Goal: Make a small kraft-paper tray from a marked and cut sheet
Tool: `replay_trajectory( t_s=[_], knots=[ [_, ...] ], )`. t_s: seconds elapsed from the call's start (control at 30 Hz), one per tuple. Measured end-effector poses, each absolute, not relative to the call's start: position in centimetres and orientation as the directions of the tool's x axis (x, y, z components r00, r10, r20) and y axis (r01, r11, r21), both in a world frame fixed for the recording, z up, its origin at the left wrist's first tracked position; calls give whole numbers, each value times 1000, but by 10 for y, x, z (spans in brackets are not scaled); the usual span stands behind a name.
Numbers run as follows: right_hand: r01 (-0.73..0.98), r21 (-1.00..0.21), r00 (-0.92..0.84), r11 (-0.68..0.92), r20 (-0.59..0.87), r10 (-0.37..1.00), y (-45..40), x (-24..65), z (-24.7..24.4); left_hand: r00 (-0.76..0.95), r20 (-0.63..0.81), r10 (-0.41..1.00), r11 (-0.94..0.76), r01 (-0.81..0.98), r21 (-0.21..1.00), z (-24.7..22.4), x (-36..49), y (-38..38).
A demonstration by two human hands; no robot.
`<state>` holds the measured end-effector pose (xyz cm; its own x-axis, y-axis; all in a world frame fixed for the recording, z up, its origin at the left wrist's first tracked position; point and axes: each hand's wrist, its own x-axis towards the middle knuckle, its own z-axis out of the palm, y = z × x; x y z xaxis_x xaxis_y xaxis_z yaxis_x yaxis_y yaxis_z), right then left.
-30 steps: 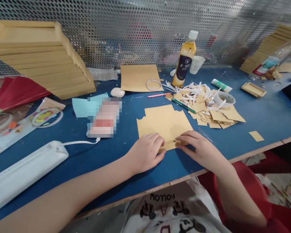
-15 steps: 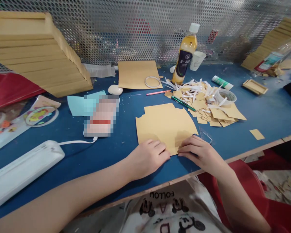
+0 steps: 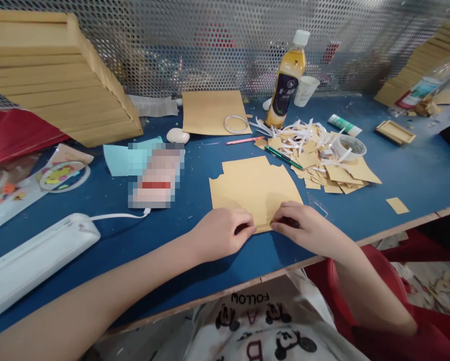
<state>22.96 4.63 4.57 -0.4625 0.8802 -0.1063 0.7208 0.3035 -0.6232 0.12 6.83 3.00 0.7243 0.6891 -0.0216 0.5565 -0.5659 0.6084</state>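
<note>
A tan card sheet [image 3: 254,184] with notched far corners lies flat on the blue table in front of me. My left hand [image 3: 227,233] is closed, thumb and fingers pinching the sheet's near edge left of its middle. On the same edge, a little to the right, my right hand [image 3: 303,223] pinches it too, fingers curled. A narrow strip along that edge looks bent up between the two hands. Both hands hide the sheet's near corners. Just beyond my right hand lies a clear plastic set square [image 3: 318,204].
Paper scraps [image 3: 315,160], a green pen [image 3: 283,156] and a tape roll [image 3: 349,146] lie right of the sheet. Behind stands a drink bottle [image 3: 288,80]. A phone [image 3: 157,175] is cabled to a white power strip [image 3: 40,260]. Stacked card trays [image 3: 55,75] rise at far left.
My fingers, laid flatter over the sheet before, are now curled and pinch its near edge. That edge now looks bent up. The view has shifted slightly.
</note>
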Motion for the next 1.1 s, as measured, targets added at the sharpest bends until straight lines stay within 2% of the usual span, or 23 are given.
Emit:
replay_trajectory(
  t_s=[0.1, 0.37, 0.6, 0.97, 1.1],
  knots=[
    [748, -613, -436, 256, -162, 885, 49, 226, 50, 710, -67, 701, -541, 590, 599, 33, 1, 71],
    [795, -568, -393, 211, -219, 893, 51, 221, 50, 750, -148, 644, -616, 624, 481, 38, 4, 78],
    [829, -522, -382, 202, -264, 886, 54, 218, 54, 769, -158, 620, -676, 625, 390, 38, 4, 79],
    [881, -401, -372, 249, -263, 890, 54, 213, 56, 782, -135, 608, -720, 615, 322, 38, 3, 79],
    [881, -394, -383, 262, -268, 884, 54, 212, 57, 783, -157, 602, -721, 618, 314, 40, -3, 82]
  ],
)
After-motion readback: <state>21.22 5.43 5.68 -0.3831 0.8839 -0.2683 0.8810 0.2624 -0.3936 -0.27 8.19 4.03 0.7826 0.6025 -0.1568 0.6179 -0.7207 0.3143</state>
